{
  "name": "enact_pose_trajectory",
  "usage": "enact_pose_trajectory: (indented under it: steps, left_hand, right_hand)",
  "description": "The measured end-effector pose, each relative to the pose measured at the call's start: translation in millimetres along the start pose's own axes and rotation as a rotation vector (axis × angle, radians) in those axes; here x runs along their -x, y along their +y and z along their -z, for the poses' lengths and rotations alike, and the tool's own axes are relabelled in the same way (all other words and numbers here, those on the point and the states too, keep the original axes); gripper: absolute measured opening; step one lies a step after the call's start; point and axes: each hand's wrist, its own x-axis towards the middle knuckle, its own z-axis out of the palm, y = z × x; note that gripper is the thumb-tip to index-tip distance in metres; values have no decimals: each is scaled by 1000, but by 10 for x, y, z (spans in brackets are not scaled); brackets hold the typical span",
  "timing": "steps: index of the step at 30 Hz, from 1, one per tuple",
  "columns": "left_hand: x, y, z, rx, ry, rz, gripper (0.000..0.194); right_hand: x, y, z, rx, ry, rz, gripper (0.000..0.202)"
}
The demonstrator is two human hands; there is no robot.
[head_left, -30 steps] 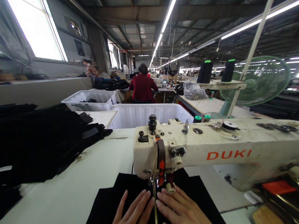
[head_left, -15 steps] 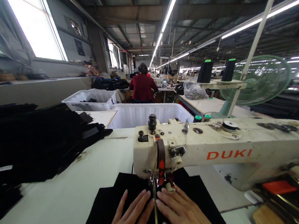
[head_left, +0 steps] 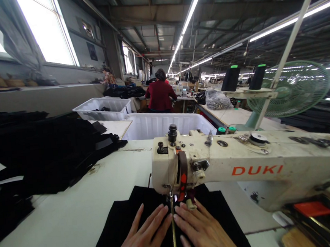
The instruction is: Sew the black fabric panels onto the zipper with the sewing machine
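A piece of black fabric (head_left: 118, 226) lies flat on the white sewing table (head_left: 75, 214) under the head of a cream DUKI sewing machine (head_left: 242, 167). My left hand (head_left: 145, 237) presses flat on the fabric just left of the needle line, fingers spread. On the other side of that line my right hand (head_left: 202, 233) presses flat too, fingertips close to the presser foot (head_left: 175, 198). A thin brass-coloured strip (head_left: 174, 233) runs between the two hands toward the needle. Neither hand grips anything.
A heap of black fabric pieces (head_left: 42, 156) covers the table's left side. Two white plastic bins (head_left: 165, 124) stand behind the machine. A green fan (head_left: 290, 89) and thread cones (head_left: 231, 78) are at the right. A person in red (head_left: 160, 95) sits further back.
The view has shifted slightly, so everything sits a little to the right. Both hands stay flat on the fabric, fingertips a touch nearer the presser foot.
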Motion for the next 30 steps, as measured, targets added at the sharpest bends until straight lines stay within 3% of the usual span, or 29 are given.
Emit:
enact_pose_trajectory:
  steps: [12, 22, 27, 30]
  left_hand:
    - [-96, 0, 26, -14, 51, 64, 48]
    - [-87, -33, -6, -83, 42, 23, 53]
    - [-106, -25, -3, 25, 43, 90, 52]
    - [-108, -48, -49, 157, -31, 136, 51]
  right_hand:
    - [-45, 34, 77, -56, -21, -40, 35]
    - [-91, 85, 158, -69, -89, -17, 37]
    - [-73, 102, 124, -48, -15, -40, 35]
    - [-77, 74, 110, -82, -57, -93, 37]
